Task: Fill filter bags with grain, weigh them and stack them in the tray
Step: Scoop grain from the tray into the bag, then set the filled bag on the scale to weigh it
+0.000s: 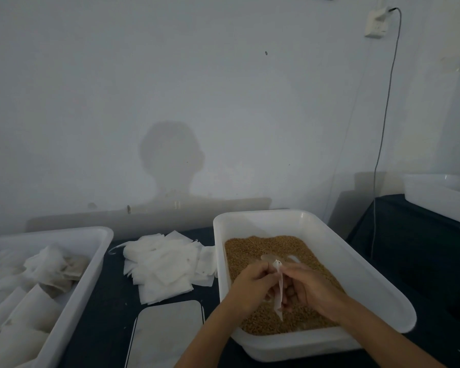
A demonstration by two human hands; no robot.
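Note:
A white tub point(356, 264) at the right holds brown grain point(266, 248). Over the grain, my left hand point(252, 284) and my right hand point(307, 286) both pinch a thin white filter bag point(278, 290) that hangs edge-on between them. A clear scoop point(270, 258) lies on the grain just behind my fingers. A loose pile of empty filter bags point(162, 269) lies on the dark table left of the tub. The white tray point(91, 264) at the far left holds several filled bags point(56, 269). A flat scale point(168, 333) with a pale platform sits at the front centre.
Another white tub point(441, 197) stands on a dark surface at the back right. A cable point(383, 134) hangs from a wall socket point(376, 25) down behind the table. The wall is close behind the table.

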